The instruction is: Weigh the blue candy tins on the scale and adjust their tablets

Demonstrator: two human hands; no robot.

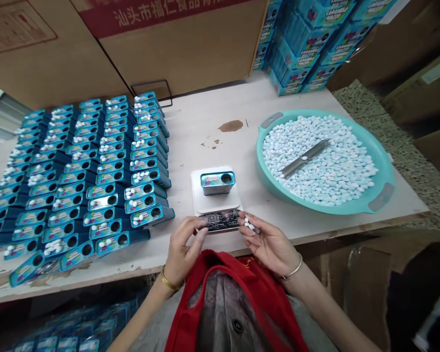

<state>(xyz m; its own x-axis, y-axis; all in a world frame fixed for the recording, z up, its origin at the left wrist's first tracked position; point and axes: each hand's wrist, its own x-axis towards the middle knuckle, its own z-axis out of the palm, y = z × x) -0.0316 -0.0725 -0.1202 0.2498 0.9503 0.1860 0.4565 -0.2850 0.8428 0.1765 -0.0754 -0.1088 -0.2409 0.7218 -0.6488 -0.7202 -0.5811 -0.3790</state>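
A white digital scale (217, 205) lies in front of me with a lit display on its dark panel. On its plate stands a blue tin (217, 183) with a round hole in the top. My left hand (186, 244) rests its fingertips at the panel's left edge, fingers extended and holding nothing. A few small white candies (248, 224) sit in the fingers of my right hand (269, 244), at the panel's right end. To the right is a turquoise basin (266, 168) full of pale candies, with a metal scoop (305, 159) lying on them.
Rows of blue tins (146, 215) cover the table's left side, many with white candies on top. Behind stands a large cardboard box (190, 54) with a wire frame (170, 93) before it. Stacked blue packs (297, 54) are at the back right. Brown stains (231, 126) mark the tabletop.
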